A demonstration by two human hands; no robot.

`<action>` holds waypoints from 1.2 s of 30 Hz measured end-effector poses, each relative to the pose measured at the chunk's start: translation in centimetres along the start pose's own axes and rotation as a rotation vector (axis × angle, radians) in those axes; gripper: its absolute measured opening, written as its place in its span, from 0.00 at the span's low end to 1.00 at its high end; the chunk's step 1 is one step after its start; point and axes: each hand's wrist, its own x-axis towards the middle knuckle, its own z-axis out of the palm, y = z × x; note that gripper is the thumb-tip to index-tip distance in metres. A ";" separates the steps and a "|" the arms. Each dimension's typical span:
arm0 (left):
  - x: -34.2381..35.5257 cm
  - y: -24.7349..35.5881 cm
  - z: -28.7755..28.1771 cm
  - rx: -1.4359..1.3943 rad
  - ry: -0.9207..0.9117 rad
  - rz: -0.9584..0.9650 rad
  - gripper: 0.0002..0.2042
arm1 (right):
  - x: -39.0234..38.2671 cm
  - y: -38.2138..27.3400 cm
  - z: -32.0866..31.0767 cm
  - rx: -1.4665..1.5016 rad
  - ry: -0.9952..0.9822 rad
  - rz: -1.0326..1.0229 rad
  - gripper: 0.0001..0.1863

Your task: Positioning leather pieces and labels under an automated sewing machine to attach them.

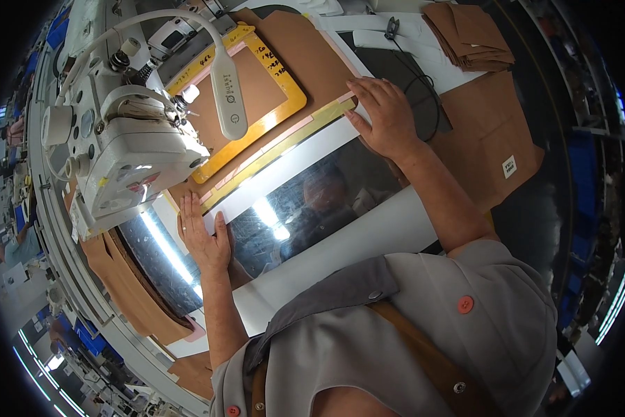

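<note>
A brown fabric piece (pixel 298 52) lies on the work surface beneath a yellow frame (pixel 274 128) with handwritten marks. Along the fabric's near edge runs a greenish-yellow strip (pixel 291 144) with pinkish patches, and a white band lies nearer me. My left hand (pixel 204 240) rests palm down at the strip's left end, fingers stretched out. At the strip's right end, my right hand (pixel 387 118) presses flat by the fabric's corner, thumb apart from the fingers. Neither hand grips anything visible. The white sewing machine head (pixel 132 153) stands over the frame's left side, hiding part of it.
A white lamp (pixel 227 97) on a curved neck hangs above the frame. Stacked brown pieces (pixel 469 35) lie at the far right, with a larger labelled brown piece (pixel 486 132) nearer. More brown fabric (pixel 135 285) sits at left. A black cable (pixel 423 80) loops beyond my right hand.
</note>
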 end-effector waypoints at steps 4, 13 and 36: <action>0.1 0.5 -0.1 -0.013 0.036 -0.028 0.29 | 0.0 0.2 -0.1 0.012 -0.024 -0.038 0.27; -0.3 0.1 0.1 -0.080 0.130 -0.051 0.28 | 0.6 0.5 0.7 -0.088 -0.067 -0.094 0.25; -0.8 0.4 0.9 0.053 0.144 -0.170 0.34 | 0.5 1.3 0.9 -0.093 -0.073 -0.133 0.25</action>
